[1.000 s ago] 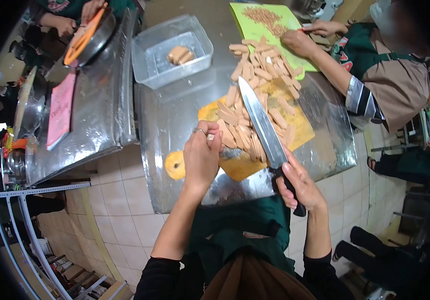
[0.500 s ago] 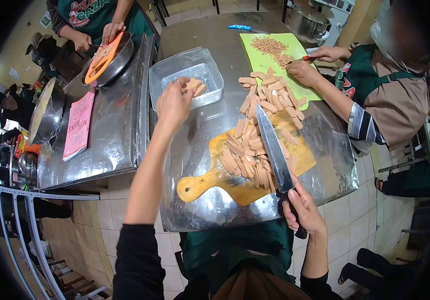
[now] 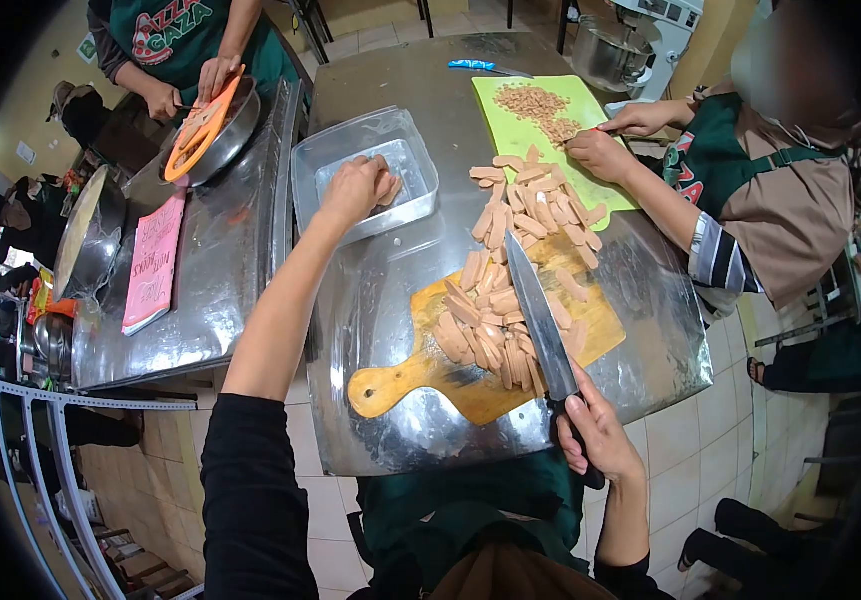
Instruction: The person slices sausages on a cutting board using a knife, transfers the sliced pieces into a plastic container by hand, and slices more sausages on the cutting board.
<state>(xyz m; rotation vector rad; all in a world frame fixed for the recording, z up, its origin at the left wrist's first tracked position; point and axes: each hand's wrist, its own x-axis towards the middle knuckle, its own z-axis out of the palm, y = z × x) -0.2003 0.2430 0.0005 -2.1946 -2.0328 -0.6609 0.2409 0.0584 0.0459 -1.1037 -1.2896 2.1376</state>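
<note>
My left hand reaches inside a clear plastic container, its fingers curled around a few sausage pieces that partly show beyond the knuckles. At the table's near edge, my right hand grips the black handle of a large knife. The blade points away from me, over the wooden cutting board. Cut sausage pieces lie heaped on that board, left of the blade. More sausage strips spread from there toward a green cutting board.
A co-worker's hands work with a red-handled knife at the green board, beside diced pieces. A blue-handled knife lies at the back. On the left table are a pink book and another person's orange board over a metal bowl.
My left hand has lowered deeper into the plastic container with the sausage pieces. The right hand still holds the knife, and the whole view has shifted slightly.
</note>
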